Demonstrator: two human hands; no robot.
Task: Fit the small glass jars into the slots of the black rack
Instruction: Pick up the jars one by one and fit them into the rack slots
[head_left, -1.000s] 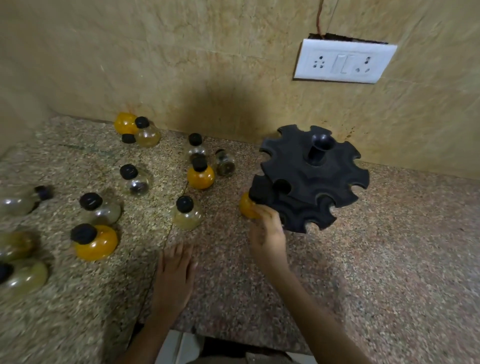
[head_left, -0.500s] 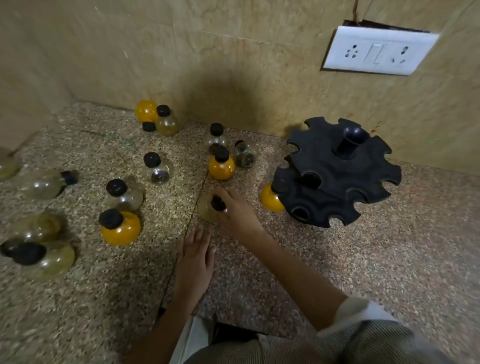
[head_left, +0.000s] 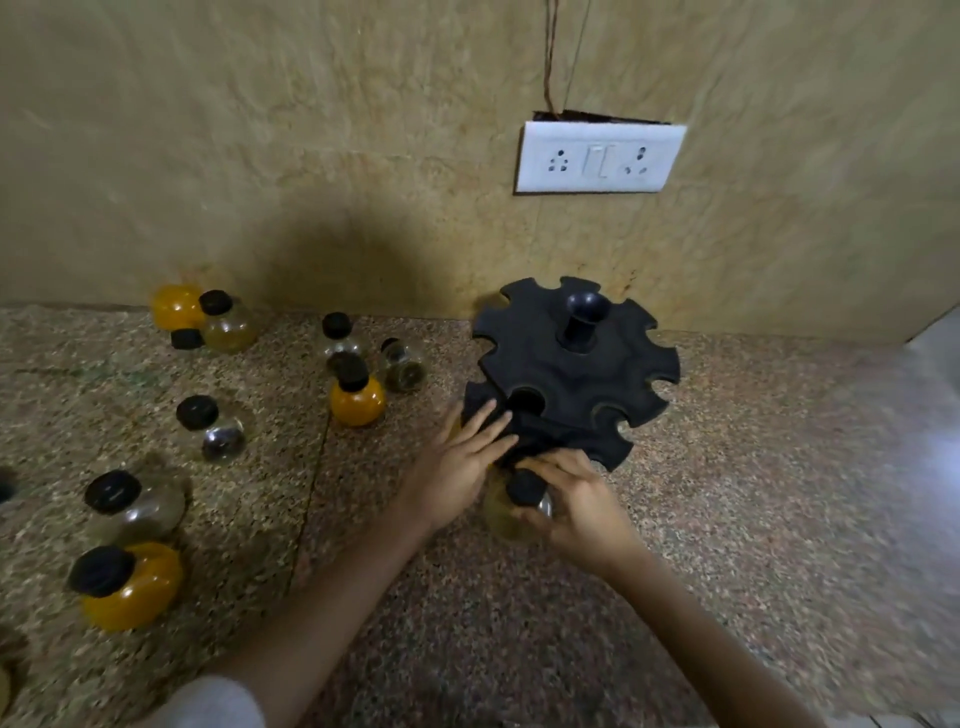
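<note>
The black rack (head_left: 576, 371) stands on the counter near the wall, a two-tier disc with notched slots and a knob on top. My right hand (head_left: 576, 501) grips a small yellowish glass jar (head_left: 506, 512) with a black cap, held at the rack's lower front edge. My left hand (head_left: 457, 462) rests flat on the rack's lower left edge, fingers spread. An orange jar that sat in the lower tier is hidden behind my left hand. Several loose jars lie to the left, such as an orange jar (head_left: 358, 397) and a clear jar (head_left: 221, 434).
More jars stand at the far left: an orange one (head_left: 130, 584), a clear one (head_left: 137, 504) and a pair by the wall (head_left: 208, 319). A white socket plate (head_left: 597, 158) is on the wall above the rack. The speckled counter (head_left: 753, 493) stretches to the right.
My right hand took the yellowish jar from the counter and carried it right to the rack's lower edge. My left hand lifted off the counter and landed on the rack.
</note>
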